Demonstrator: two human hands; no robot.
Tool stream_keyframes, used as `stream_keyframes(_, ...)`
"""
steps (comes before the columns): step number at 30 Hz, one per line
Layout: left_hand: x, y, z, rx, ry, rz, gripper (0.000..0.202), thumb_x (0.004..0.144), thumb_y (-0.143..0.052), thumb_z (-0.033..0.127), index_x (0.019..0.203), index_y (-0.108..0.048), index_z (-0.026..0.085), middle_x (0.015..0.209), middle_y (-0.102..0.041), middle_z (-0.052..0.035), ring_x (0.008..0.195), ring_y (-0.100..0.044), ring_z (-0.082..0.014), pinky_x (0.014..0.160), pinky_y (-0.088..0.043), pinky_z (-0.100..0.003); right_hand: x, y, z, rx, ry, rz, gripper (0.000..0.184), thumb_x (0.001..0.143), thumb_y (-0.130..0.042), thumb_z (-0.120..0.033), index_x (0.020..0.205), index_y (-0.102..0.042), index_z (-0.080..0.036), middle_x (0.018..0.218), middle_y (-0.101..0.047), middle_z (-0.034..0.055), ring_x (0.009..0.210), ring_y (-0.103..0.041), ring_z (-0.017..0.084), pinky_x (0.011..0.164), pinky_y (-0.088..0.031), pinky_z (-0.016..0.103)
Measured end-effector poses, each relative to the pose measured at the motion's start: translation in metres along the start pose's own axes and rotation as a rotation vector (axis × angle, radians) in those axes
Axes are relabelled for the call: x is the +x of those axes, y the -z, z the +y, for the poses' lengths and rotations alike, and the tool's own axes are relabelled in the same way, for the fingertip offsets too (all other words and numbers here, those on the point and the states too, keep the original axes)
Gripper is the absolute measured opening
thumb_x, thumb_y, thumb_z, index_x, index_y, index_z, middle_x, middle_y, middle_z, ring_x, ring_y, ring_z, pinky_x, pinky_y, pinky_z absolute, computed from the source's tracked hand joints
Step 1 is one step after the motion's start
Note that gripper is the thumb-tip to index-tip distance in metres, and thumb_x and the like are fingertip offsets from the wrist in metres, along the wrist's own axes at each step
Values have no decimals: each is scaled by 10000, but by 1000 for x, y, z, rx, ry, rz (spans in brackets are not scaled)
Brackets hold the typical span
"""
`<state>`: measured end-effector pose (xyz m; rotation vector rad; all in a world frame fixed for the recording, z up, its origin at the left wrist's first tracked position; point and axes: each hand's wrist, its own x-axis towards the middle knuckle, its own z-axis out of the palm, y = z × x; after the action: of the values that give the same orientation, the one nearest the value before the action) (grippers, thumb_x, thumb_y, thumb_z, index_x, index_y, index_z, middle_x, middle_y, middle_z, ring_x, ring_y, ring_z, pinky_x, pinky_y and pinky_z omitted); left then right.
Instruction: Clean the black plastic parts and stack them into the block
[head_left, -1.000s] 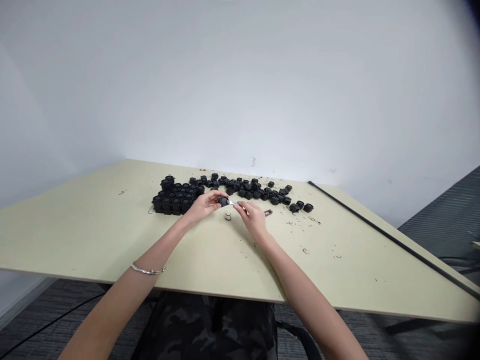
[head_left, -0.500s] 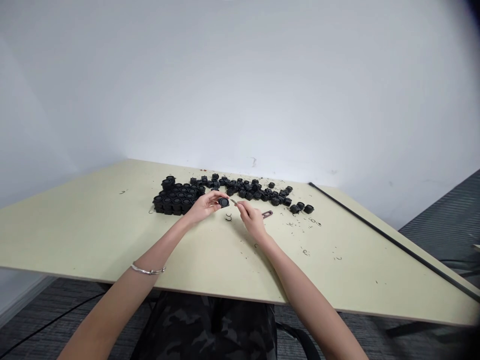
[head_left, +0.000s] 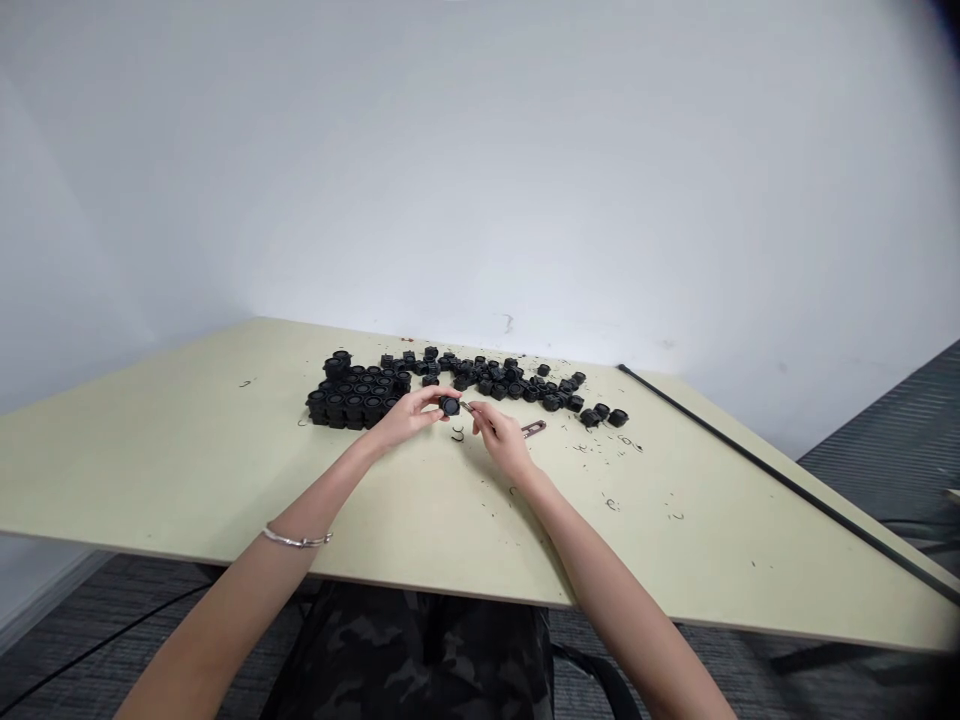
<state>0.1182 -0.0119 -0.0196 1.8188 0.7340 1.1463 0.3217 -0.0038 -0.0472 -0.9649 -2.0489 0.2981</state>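
Note:
My left hand (head_left: 405, 421) pinches a small black round plastic part (head_left: 449, 406) between thumb and fingers, its ringed face turned toward me. Just right of it, my right hand (head_left: 501, 437) is closed on a small knife-like tool with a thin metal blade (head_left: 466, 406). The blade tip is close to the part's right edge; whether it touches, I cannot tell. Behind the right hand a slotted brownish piece (head_left: 535, 429) sticks out; it may be the tool's handle, but the join is hidden. Left of my left hand stands a stacked block of similar black parts (head_left: 352, 407).
Loose black parts (head_left: 514, 380) are strewn along the back of the pale table (head_left: 225, 450). Curled black trimmings (head_left: 611, 504) and small scraps lie to the right and in front of my hands. A long black strip (head_left: 750, 457) runs across the table's right side.
The round part and my left hand have shifted very slightly to the right. The blade's angle beside the part has altered a little, and my right fingers have moved slightly.

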Motion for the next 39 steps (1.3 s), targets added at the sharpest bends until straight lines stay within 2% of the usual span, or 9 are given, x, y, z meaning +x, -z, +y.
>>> stream_keyframes(5, -1, -2, -3, 8, -10, 6, 392, 740, -658, 246, 1120, -576, 194, 1226, -551, -114, 1142, -509, -236, 939, -436, -410, -1, -1, -3, -1, 7, 14, 345, 936, -345, -382, 1086, -599, -203, 707, -626, 19, 633, -556, 136, 638, -404, 234)
stream_keyframes(12, 0, -3, -5, 40, -22, 49, 325, 729, -660, 224, 1043, -588, 184, 1212, -565, -111, 1137, -516, -231, 901, -462, -399, 0, -2, -5, -8, -11, 40, 346, 920, -388, -418, 1045, -635, -209, 674, -626, 20, 592, -552, 134, 598, -401, 229)
stream_keyframes(18, 1, -3, -6, 46, -27, 49, 303, 726, -662, 242, 1019, -604, 188, 1202, -576, -110, 1135, -518, -235, 895, -464, -405, -1, -2, -1, 2, 33, -6, 341, 933, -367, -368, 1130, -601, -218, 618, -590, 2, 547, -523, 123, 581, -397, 223)
stream_keyframes(25, 1, -7, -3, 65, 1, 52, 312, 731, -657, 272, 1028, -616, 185, 1180, -584, -105, 1108, -526, -232, 901, -459, -399, 0, -2, -6, 63, 54, 20, 288, 919, -381, -298, 1057, -611, -194, 786, -650, 45, 695, -578, 147, 649, -420, 241)
stream_keyframes(30, 1, -7, -7, 87, -18, 53, 321, 745, -650, 289, 1048, -615, 189, 1163, -580, -97, 1112, -514, -225, 906, -458, -379, 1, 0, -11, 11, -7, 2, 296, 912, -385, -290, 1085, -613, -213, 812, -670, 39, 685, -587, 150, 622, -414, 241)
stream_keyframes(35, 1, -8, -7, 109, -22, 45, 335, 744, -649, 323, 1046, -626, 181, 1140, -595, -104, 1067, -535, -223, 876, -468, -369, 1, -1, -11, -16, -40, 2, 304, 916, -393, -346, 1073, -629, -235, 883, -686, 37, 711, -596, 157, 630, -411, 247)
stream_keyframes(39, 0, -10, -3, 141, -32, 41, 327, 754, -635, 323, 1052, -627, 187, 1126, -610, -98, 1043, -546, -217, 851, -482, -361, 1, -1, -11, -6, -34, 2, 306, 921, -389, -351, 1049, -641, -235, 842, -682, 35, 685, -587, 156, 625, -406, 246)
